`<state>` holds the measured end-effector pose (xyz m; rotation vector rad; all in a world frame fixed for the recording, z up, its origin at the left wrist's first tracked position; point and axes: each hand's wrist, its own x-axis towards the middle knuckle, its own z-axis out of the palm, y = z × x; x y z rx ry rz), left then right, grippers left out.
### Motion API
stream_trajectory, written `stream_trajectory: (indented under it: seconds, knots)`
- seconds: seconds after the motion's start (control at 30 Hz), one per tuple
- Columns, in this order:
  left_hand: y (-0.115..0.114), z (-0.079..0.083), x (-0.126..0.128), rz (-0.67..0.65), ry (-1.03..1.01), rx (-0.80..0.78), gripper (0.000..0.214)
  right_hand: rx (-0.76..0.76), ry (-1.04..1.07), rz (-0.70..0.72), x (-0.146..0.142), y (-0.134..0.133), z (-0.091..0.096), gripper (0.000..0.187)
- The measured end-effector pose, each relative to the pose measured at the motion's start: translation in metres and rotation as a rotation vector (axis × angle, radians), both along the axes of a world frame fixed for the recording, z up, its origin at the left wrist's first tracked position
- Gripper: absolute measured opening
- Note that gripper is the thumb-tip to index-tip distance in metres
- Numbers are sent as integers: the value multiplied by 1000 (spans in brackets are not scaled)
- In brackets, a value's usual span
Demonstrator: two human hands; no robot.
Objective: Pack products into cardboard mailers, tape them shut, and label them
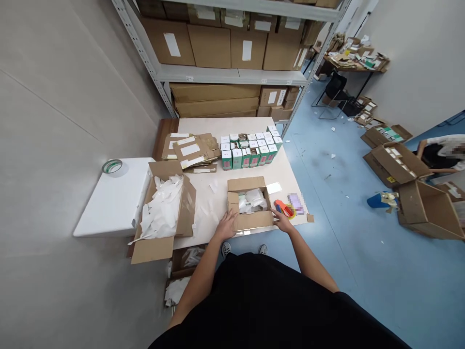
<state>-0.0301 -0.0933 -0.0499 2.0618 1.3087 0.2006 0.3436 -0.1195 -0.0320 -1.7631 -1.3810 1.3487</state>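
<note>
A small cardboard box [254,222] with its flaps raised stands near the front edge of the table. Inside lie white and clear plastic packets [254,198]. At the box's left front corner, my left hand [226,226] rests against the flap with fingers stretched out. My right hand [282,222] is at the right front corner, fingers apart, touching or very near the cardboard. Just beyond it lie an orange-red tape dispenser [281,205] and a yellow ring-shaped roll [291,210]. A white paper slip [274,187] lies behind them.
Rows of green-and-white small boxes [250,150] stand at the table's back right. Flattened cardboard [196,149] lies to their left. A large carton [187,206] of white scraps is at left. Shelving [232,75] rises behind; a person [441,152] is far right.
</note>
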Motion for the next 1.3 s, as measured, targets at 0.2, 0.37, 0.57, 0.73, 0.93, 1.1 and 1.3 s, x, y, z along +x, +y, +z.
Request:
stream_trajectory:
  seconds: [0.2, 0.37, 0.57, 0.73, 0.93, 1.1, 1.3]
  knots:
    - [11, 2, -18, 102, -190, -105, 72, -21, 213, -144, 1, 1, 8, 51]
    - [30, 8, -2, 337, -238, 8, 44, 48, 52, -229, -20, 16, 11, 48]
    - [39, 4, 18, 535, -199, 111, 72, 17, -364, -396, -51, 37, 7, 73]
    - [55, 8, 14, 481, -84, 21, 92, -24, -415, -348, -60, 43, 3, 72]
    - [116, 22, 19, 531, -142, -106, 92, -41, -403, -406, -68, 38, -8, 69]
    - [165, 37, 34, 702, -367, -321, 77, -103, -404, -386, -62, 40, -4, 78]
    - [173, 47, 28, 789, -566, -242, 65, -142, -437, -357, -68, 35, 4, 69]
